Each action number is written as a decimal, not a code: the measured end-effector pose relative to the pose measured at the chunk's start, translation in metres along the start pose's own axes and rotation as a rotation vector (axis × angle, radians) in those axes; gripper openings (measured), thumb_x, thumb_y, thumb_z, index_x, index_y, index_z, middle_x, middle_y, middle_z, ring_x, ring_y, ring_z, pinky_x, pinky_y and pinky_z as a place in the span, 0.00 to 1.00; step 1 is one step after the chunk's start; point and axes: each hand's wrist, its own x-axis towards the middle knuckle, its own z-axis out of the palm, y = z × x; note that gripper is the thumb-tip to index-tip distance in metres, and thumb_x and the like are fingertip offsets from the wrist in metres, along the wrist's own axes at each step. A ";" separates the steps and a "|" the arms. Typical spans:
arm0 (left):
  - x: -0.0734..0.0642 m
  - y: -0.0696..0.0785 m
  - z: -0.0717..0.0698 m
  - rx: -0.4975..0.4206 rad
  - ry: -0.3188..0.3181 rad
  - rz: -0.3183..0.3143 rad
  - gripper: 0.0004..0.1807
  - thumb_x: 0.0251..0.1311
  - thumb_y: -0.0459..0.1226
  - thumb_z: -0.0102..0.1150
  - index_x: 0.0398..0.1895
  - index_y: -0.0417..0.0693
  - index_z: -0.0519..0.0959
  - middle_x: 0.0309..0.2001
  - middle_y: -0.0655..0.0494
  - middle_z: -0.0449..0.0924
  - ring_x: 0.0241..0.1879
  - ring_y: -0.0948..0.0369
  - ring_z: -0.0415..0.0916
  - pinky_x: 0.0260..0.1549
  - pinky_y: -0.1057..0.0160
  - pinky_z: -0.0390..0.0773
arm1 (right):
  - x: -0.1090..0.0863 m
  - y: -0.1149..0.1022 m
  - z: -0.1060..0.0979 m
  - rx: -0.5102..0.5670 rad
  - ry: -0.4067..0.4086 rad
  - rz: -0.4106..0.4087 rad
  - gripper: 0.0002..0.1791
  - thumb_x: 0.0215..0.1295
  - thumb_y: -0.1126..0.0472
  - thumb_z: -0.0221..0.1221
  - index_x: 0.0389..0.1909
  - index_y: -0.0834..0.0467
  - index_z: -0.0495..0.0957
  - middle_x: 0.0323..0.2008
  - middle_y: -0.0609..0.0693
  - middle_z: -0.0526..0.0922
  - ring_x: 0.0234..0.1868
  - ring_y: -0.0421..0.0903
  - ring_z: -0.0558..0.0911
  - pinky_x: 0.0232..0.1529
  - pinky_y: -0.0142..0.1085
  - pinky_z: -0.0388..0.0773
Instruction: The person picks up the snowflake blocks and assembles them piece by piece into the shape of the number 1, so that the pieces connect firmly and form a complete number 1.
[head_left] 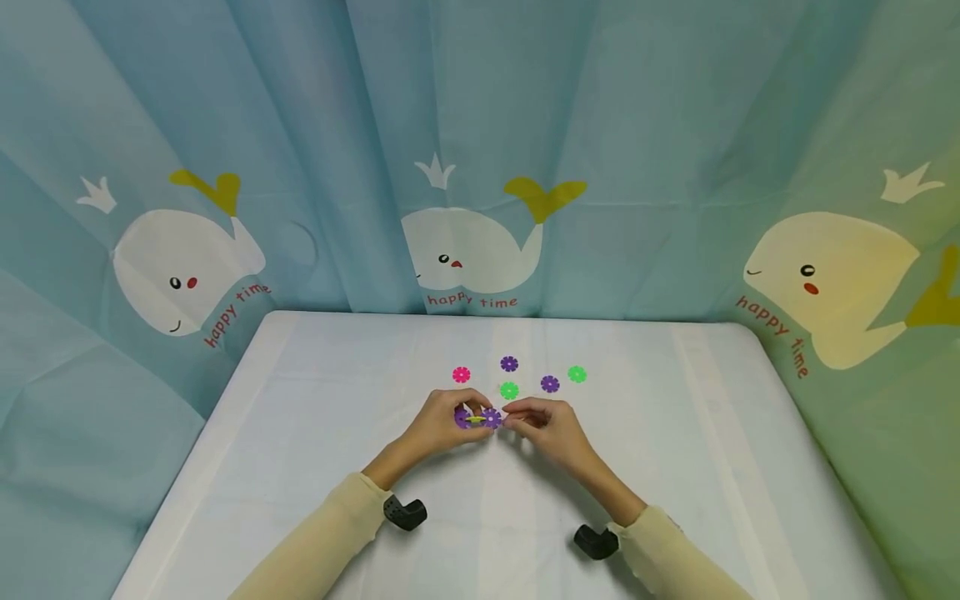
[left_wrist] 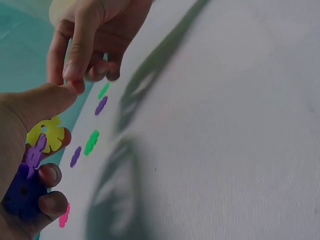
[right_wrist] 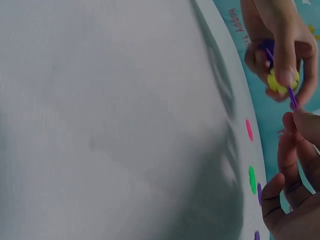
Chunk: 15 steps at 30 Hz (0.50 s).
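Observation:
Small flat plastic snowflake discs with notched rims are joined into a short chain between the hands. The chain has a purple disc [head_left: 491, 418] at its right end, a yellow disc [left_wrist: 46, 135] turned edge-on to the head view, and a darker purple disc [left_wrist: 24, 192] within the left palm. My left hand [head_left: 442, 421] holds this chain, its lower fingers curled around the darker disc. From the other side, my right hand [head_left: 551, 425] pinches at the outer edge of the right-end purple disc with thumb and index finger; the fingertips cover that edge.
Loose discs lie on the white table [head_left: 300, 500] beyond the hands: a pink disc [head_left: 461, 375], two purple ones, a green disc [head_left: 509, 391] and another green disc [head_left: 577, 374]. A blue-green whale-print curtain [head_left: 637, 125] surrounds the table's back and sides.

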 end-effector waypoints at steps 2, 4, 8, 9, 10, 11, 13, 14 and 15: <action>-0.002 -0.002 -0.002 0.010 -0.003 -0.016 0.16 0.53 0.37 0.79 0.44 0.48 0.86 0.35 0.59 0.85 0.33 0.66 0.79 0.35 0.68 0.80 | 0.000 0.003 -0.006 -0.047 0.009 -0.024 0.11 0.64 0.63 0.70 0.47 0.60 0.88 0.38 0.49 0.90 0.34 0.47 0.87 0.36 0.33 0.82; -0.004 -0.004 -0.004 0.012 -0.003 -0.034 0.16 0.53 0.38 0.79 0.44 0.49 0.86 0.35 0.60 0.85 0.34 0.67 0.79 0.35 0.68 0.80 | -0.001 0.007 -0.014 -0.097 0.027 -0.044 0.13 0.64 0.63 0.70 0.48 0.61 0.87 0.37 0.48 0.89 0.33 0.43 0.86 0.35 0.33 0.82; -0.008 -0.008 -0.010 0.001 0.010 -0.059 0.16 0.53 0.37 0.79 0.45 0.48 0.86 0.35 0.60 0.85 0.34 0.66 0.79 0.36 0.67 0.80 | -0.001 0.016 -0.036 -0.175 0.068 -0.065 0.14 0.64 0.65 0.70 0.50 0.62 0.86 0.36 0.48 0.89 0.33 0.42 0.84 0.36 0.33 0.81; -0.008 -0.009 -0.012 0.001 0.012 -0.066 0.16 0.53 0.37 0.79 0.45 0.48 0.86 0.35 0.60 0.85 0.34 0.66 0.80 0.36 0.67 0.80 | -0.002 0.018 -0.042 -0.189 0.079 -0.064 0.14 0.64 0.65 0.70 0.50 0.62 0.86 0.36 0.48 0.89 0.33 0.42 0.84 0.36 0.33 0.81; -0.009 -0.010 -0.013 0.001 0.013 -0.072 0.16 0.53 0.37 0.79 0.46 0.48 0.86 0.36 0.60 0.85 0.35 0.66 0.80 0.36 0.67 0.80 | -0.002 0.020 -0.048 -0.203 0.091 -0.063 0.14 0.64 0.65 0.70 0.51 0.62 0.86 0.36 0.49 0.89 0.34 0.43 0.84 0.36 0.33 0.81; -0.010 -0.011 -0.014 0.001 0.016 -0.075 0.16 0.53 0.37 0.79 0.46 0.48 0.87 0.36 0.59 0.86 0.35 0.66 0.80 0.37 0.66 0.81 | -0.002 0.023 -0.053 -0.217 0.102 -0.062 0.14 0.64 0.65 0.69 0.51 0.62 0.86 0.37 0.49 0.89 0.34 0.44 0.85 0.36 0.33 0.81; -0.011 -0.013 -0.016 0.000 0.021 -0.083 0.16 0.53 0.37 0.79 0.46 0.49 0.87 0.36 0.60 0.86 0.35 0.66 0.80 0.37 0.66 0.81 | -0.003 0.026 -0.063 -0.244 0.124 -0.064 0.15 0.64 0.66 0.69 0.51 0.62 0.85 0.37 0.51 0.89 0.34 0.46 0.85 0.36 0.33 0.81; -0.012 -0.013 -0.017 0.001 0.023 -0.088 0.16 0.53 0.37 0.79 0.46 0.49 0.87 0.36 0.60 0.86 0.36 0.66 0.80 0.38 0.66 0.81 | -0.003 0.028 -0.067 -0.259 0.133 -0.068 0.15 0.64 0.66 0.69 0.52 0.63 0.85 0.37 0.51 0.89 0.34 0.46 0.85 0.36 0.33 0.81; -0.012 -0.014 -0.018 0.002 0.025 -0.093 0.16 0.53 0.37 0.79 0.46 0.49 0.87 0.36 0.60 0.86 0.36 0.66 0.80 0.38 0.66 0.81 | -0.003 0.030 -0.070 -0.269 0.141 -0.071 0.15 0.64 0.67 0.69 0.52 0.63 0.85 0.37 0.51 0.89 0.34 0.46 0.85 0.36 0.33 0.82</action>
